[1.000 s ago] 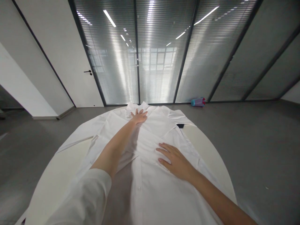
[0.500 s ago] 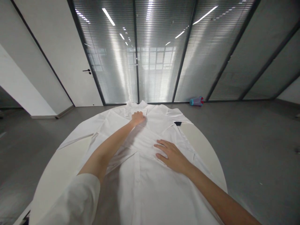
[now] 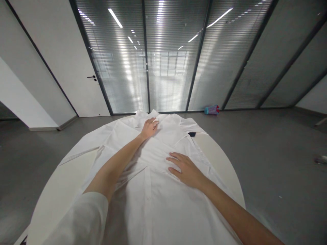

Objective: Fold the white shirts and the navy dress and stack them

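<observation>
Loosening from the fist of half a second ago, the left hand lies near the collar of a white shirt, fingers partly extended; whether it pinches cloth, I cannot tell. The right hand stays well apart, fingers spread over the shirt's middle. The shirt covers a round table, sleeves reaching the rim. Bare tabletop shows either side; open floor surrounds it.

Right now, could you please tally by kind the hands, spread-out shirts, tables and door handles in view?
Hands: 2, the left hand and the right hand
Spread-out shirts: 1, the white shirt
Tables: 1, the round table
Door handles: 1, the black door handle
Total: 5
</observation>
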A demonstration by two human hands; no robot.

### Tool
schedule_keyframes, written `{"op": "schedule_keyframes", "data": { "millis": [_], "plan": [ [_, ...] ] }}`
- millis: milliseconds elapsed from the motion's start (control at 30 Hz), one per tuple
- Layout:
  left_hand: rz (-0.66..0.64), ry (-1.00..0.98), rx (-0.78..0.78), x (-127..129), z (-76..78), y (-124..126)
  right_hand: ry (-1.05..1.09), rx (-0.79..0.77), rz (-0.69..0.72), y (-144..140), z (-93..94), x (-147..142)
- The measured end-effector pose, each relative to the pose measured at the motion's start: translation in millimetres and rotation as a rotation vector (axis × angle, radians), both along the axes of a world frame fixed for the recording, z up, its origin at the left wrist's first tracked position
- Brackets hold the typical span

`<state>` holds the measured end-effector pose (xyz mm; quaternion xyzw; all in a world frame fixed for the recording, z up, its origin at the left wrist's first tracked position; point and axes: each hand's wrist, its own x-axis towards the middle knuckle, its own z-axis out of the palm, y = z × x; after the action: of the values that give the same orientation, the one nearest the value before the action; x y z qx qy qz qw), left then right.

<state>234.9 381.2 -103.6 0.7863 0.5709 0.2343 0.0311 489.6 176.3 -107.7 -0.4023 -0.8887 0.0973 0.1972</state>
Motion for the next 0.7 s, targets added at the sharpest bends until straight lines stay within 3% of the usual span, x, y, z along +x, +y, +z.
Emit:
{"op": "schedule_keyframes", "data": {
  "millis": [133,267,367,533,700],
  "plan": [
    [-0.188,0.095,-0.171,3,1.7,2,0.001,-0.005,-0.001,0,-0.3,0],
    [-0.222,0.121,-0.235,3,8.4,-3,-0.017,-0.006,0.001,-1,0.3,0],
    [-0.217,0.087,-0.203,-11,18.6,-17,-0.022,-0.005,0.004,0,0.7,0],
    [-0.177,-0.078,-0.081,-87,30.6,-78,-0.054,-0.015,0.007,-2,2.1,1],
    [0.062,0.061,-0.078,-182,13.9,-150,-0.115,0.010,0.000,-5,4.5,-2]
  ]
}}
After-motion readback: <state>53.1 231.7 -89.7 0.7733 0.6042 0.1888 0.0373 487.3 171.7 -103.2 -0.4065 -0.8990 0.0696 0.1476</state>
